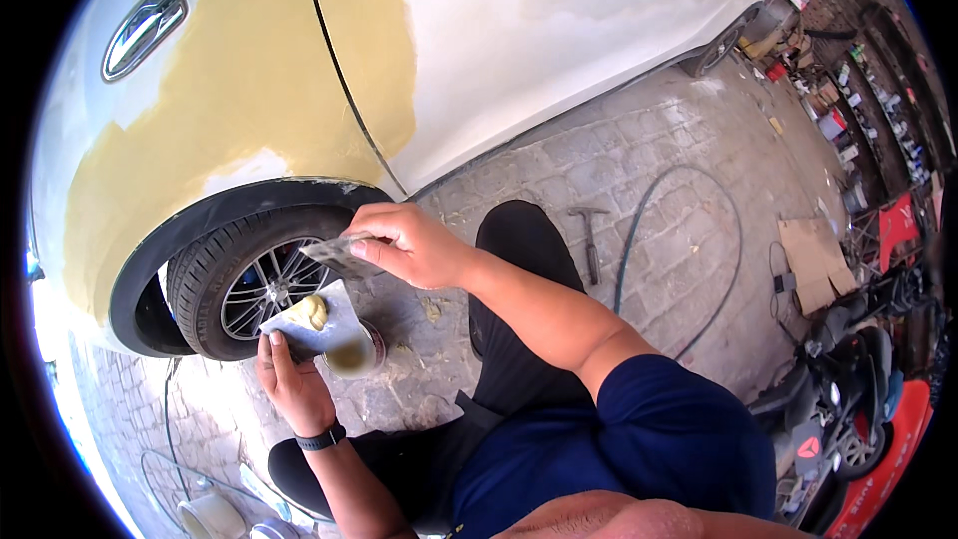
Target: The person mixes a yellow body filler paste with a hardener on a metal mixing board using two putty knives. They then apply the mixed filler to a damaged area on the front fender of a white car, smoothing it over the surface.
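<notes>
My left hand (294, 384), with a dark watch at the wrist, grips the edge of a flat pale mixing board (342, 311). A lump of cream-yellow filler paste (314, 312) sits on the board. Just above it, my right hand (414, 248) pinches a flat, smeared grey putty spreader (342, 260) between thumb and fingers. The spreader looks apart from the paste. Below the board stands an open tin (354, 354), partly hidden by it. Ahead is the white car body, with a broad coat of yellowish filler (264, 65) above the wheel arch.
The car wheel (239, 284) is close beyond my hands. A hammer (590, 245) and a looping hose (738, 230) lie on the paving at right. Flattened cardboard (816, 260), a motorbike (848, 409) and cluttered shelves line the right side. A white bucket (210, 516) stands at lower left.
</notes>
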The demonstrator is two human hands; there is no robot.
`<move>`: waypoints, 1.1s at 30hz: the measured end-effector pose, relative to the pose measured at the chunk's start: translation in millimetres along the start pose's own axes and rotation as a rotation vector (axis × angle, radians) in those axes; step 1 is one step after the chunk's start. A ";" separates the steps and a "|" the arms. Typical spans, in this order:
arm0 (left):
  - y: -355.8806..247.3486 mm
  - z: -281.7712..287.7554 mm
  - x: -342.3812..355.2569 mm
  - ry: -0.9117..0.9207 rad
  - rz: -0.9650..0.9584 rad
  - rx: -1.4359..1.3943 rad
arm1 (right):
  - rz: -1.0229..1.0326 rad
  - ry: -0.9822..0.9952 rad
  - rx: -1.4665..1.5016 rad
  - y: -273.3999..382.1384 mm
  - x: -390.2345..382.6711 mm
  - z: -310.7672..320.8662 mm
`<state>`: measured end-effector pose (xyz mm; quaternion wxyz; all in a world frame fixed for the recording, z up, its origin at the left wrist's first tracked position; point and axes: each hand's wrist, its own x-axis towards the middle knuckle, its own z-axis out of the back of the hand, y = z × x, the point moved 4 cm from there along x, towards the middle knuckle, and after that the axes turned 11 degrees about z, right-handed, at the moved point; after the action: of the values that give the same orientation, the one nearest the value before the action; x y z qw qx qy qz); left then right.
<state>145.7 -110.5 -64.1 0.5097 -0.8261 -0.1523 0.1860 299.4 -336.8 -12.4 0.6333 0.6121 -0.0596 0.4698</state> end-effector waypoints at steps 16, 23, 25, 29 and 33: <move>7.2 10.5 2.4 -0.078 -0.104 0.085 | -0.494 -0.481 0.809 -51.2 -21.8 -42.0; -14.6 -21.5 -16.2 0.112 -0.170 0.641 | -0.690 -0.320 0.908 -50.0 -33.0 -78.1; -16.7 -27.6 -19.5 0.180 -0.138 0.779 | -0.643 -0.294 0.874 -46.7 -30.9 -75.7; -11.3 -29.1 -19.7 0.180 -0.196 0.827 | -0.316 -0.403 0.693 -22.2 -12.7 -46.4; 6.6 -8.9 -8.7 0.121 -0.024 0.519 | 0.027 -0.271 0.386 -1.8 -5.0 -23.4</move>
<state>142.5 -124.3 -65.0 0.7148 -0.6755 -0.0786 0.1631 286.1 -319.7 -22.6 0.4843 0.7785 -0.0611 0.3946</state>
